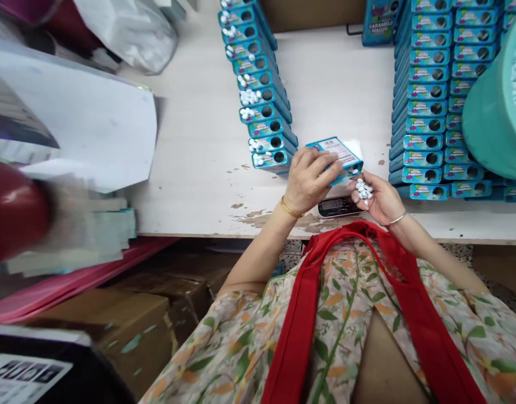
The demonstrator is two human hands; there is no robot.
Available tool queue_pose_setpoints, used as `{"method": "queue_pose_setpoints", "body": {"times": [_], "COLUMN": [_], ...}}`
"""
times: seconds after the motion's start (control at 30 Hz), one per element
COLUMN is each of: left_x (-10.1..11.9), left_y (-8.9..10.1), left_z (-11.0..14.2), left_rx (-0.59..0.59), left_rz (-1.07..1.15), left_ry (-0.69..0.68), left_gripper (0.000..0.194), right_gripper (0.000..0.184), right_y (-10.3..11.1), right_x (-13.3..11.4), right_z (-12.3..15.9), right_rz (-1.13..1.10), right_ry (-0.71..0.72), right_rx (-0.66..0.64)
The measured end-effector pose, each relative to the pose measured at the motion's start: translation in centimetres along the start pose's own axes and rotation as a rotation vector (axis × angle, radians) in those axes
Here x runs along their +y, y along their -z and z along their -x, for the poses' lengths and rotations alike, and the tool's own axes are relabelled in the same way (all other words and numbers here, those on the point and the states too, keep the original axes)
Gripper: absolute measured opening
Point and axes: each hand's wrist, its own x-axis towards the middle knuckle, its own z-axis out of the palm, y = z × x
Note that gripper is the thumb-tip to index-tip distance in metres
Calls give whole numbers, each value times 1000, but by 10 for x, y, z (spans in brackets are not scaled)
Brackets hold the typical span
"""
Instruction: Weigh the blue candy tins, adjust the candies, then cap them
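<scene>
My left hand [309,178] grips a blue candy box [341,151] from its left side and keeps it tilted, one end toward my right hand. White candies [364,191] lie in the cupped palm of my right hand [385,201], just below that end of the box. Under both hands sits a small digital scale [337,206], partly covered; its display is too small to read surely. A row of blue boxes [264,128] stands left of my hands, with small white candies on many of their tops beside round dark holes.
Stacked rows of blue boxes [428,124] fill the right side of the table [190,168]. A turquoise tub [489,118] of candies stands over them at the right edge. A cardboard box [317,14] is at the back; a white plastic bag [134,33] lies far left.
</scene>
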Motion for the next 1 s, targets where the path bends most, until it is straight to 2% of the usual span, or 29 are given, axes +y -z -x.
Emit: {"method": "queue_pose_setpoints", "body": {"times": [0.1, 0.23, 0.47, 0.57, 0.7, 0.87, 0.93, 1.0], "left_x": [-3, -3, -4, -5, -5, -4, -6, -10], "left_y": [2, 8, 9, 8, 9, 10, 11, 11], "left_z": [4, 6, 5, 5, 4, 3, 0, -9], "left_rx": [-2, 31, -30, -38, -52, -108, -76, 15], "left_rz": [-7, -26, -22, -27, -129, -141, -116, -73], "left_ry": [33, 33, -17, -70, -108, -140, -147, -138], "left_gripper": [18, 16, 15, 16, 18, 22, 22, 25], "right_gripper": [23, 23, 26, 22, 12, 13, 17, 24], "right_y": [-5, -9, -14, -13, -9, -3, -2, 0], "right_x": [-2, -4, -5, -4, -3, 1, 3, 7], "right_z": [1, 6, 2, -1, -4, -9, -10, -8], "right_rz": [4, 21, 107, 118, 91, 37, 27, 32], "right_ry": [-20, 40, 40, 43, 19, -15, 5, 33], "right_rx": [-21, -86, -5, 11, -17, -42, -35, -28]}}
